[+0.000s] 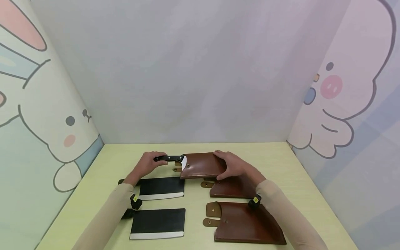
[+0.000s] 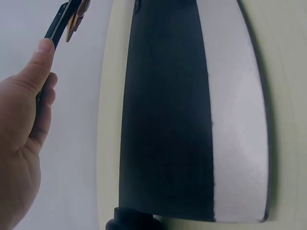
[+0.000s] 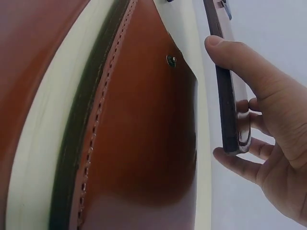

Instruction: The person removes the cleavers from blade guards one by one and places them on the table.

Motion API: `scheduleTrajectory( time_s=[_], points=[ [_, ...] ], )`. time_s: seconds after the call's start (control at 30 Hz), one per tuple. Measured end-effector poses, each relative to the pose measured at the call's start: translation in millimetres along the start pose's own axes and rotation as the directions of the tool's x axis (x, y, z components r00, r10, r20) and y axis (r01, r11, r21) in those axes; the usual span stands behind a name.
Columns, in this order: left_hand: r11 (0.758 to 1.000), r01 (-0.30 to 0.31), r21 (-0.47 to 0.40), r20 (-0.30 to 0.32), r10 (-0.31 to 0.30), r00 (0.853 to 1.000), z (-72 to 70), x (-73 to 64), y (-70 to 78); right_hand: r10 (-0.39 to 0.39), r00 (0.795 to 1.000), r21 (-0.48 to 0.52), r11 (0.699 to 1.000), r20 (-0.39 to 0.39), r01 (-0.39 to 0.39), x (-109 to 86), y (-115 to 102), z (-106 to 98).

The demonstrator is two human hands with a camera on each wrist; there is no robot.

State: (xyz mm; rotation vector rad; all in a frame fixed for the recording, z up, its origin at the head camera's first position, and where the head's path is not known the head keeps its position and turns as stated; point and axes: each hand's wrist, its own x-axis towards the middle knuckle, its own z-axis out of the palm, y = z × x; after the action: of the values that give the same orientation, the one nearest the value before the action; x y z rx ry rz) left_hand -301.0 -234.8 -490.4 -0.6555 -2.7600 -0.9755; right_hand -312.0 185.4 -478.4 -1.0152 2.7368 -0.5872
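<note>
My left hand (image 1: 150, 162) grips the black riveted handle of a kitchen cleaver (image 1: 170, 158) at the back of the table. Most of its blade is hidden inside a brown leather sheath (image 1: 203, 165); a bright curved heel shows at the mouth. At the sheath's right end, my right hand (image 1: 232, 165) holds it, thumb on the near face and fingers behind, as the right wrist view shows. The sheath's tan straps (image 1: 177, 169) hang loose at the mouth. Below the left hand lies a second cleaver (image 2: 168, 96), black with a pale edge. A second sheath (image 3: 139, 120) lies under the right hand.
Nearer me, a third cleaver (image 1: 157, 222) lies at left and a third sheath (image 1: 243, 222) at right, its straps unfastened. All rest on the pale yellow table (image 1: 193, 211). A grey wall (image 1: 200, 86) rises behind; cartoon-printed panels stand on both sides.
</note>
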Motion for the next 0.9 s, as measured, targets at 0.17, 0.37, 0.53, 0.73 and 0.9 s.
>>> scheduleTrajectory(
  time_s=[0.17, 0.37, 0.53, 0.73, 0.9],
  points=[
    [1.000, 0.002, 0.012, 0.008, -0.002, 1.000, -0.4, -0.6, 3.6, -0.008, 1.000, 0.007, 1.000, 0.000, 0.008, -2.0, -1, 1],
    [1.000, -0.017, 0.011, 0.009, 0.017, 1.000, -2.6, -3.5, 4.0, -0.045, 0.999, 0.013, 0.999, -0.010, 0.045, -4.6, -2, 3],
    [0.999, -0.043, 0.005, 0.010, 0.043, 0.999, -3.3, -3.4, 6.1, -0.077, 0.997, 0.021, 0.997, -0.002, 0.077, -7.0, -5, 4],
    [1.000, -0.029, -0.012, 0.019, 0.029, 0.999, -2.1, -3.8, 5.4, -0.060, 0.998, 0.004, 0.998, 0.021, 0.060, -9.0, -8, 6],
    [0.999, -0.006, -0.046, 0.012, 0.007, 1.000, -0.2, -6.0, 7.1, -0.032, 0.999, -0.016, 0.999, 0.026, 0.033, -10.9, -9, 7]
  ],
)
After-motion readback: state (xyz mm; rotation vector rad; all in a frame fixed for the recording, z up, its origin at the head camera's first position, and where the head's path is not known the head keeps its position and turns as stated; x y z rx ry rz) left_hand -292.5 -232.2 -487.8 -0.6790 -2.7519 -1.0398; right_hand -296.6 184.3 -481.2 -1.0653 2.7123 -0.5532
